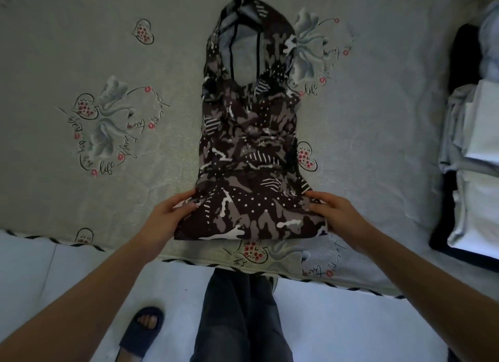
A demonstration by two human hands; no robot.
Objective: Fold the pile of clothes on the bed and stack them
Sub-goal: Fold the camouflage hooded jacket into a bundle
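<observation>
At the near edge of the bed (81,207), the left hand (164,215) and right hand (337,215) each pinch a bottom corner of the camouflage hoodie (248,145) (thumbs on top). It lies flat toward the far edge, hood farthest. Folded clothes (469,156) sit at the right edge.

The hoodie (249,145) lies lengthwise on the bed (108,199), hood at the far end; folded clothes (475,156) sit well right of it.

Both bare forearms reach forward; left hand (172,213) and right hand (334,213) each pinch, thumbs on top, fingers seemingly tucked beneath.
</observation>
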